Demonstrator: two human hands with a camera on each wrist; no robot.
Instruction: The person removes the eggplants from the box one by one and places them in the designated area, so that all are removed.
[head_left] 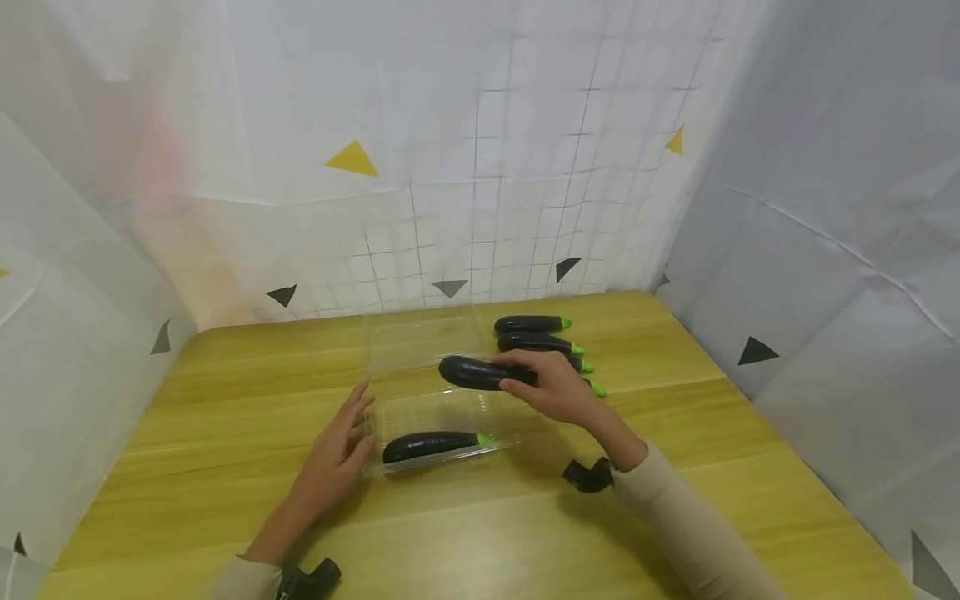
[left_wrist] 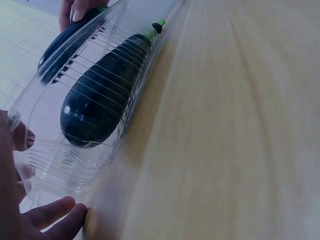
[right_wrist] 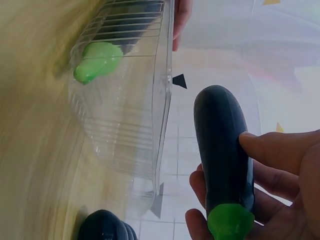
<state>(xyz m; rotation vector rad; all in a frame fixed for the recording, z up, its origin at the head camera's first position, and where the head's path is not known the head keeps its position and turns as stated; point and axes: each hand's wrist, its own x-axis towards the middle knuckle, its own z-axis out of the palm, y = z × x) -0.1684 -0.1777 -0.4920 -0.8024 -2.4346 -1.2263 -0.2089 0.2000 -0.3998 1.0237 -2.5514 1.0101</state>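
Observation:
My right hand (head_left: 553, 385) grips a dark eggplant (head_left: 471, 372) near its stem end and holds it above the clear plastic clamshell box (head_left: 416, 408). Seen from the right wrist, thumb and fingers wrap this eggplant (right_wrist: 222, 145), its green cap towards the palm. Another eggplant (head_left: 431, 446) lies along the near side inside the box, green stem to the right. At the box's left end is my left hand (head_left: 330, 462), its fingers (left_wrist: 52, 215) extended and slightly spread beside the plastic wall. The box's transparent lid (head_left: 426, 342) is folded back on the far side.
Several more eggplants (head_left: 534, 342) lie in a row at the back right, green stems to the right, partly behind my right hand. The wooden table (head_left: 465, 533) meets white sheet walls (head_left: 300, 242) at the back and sides.

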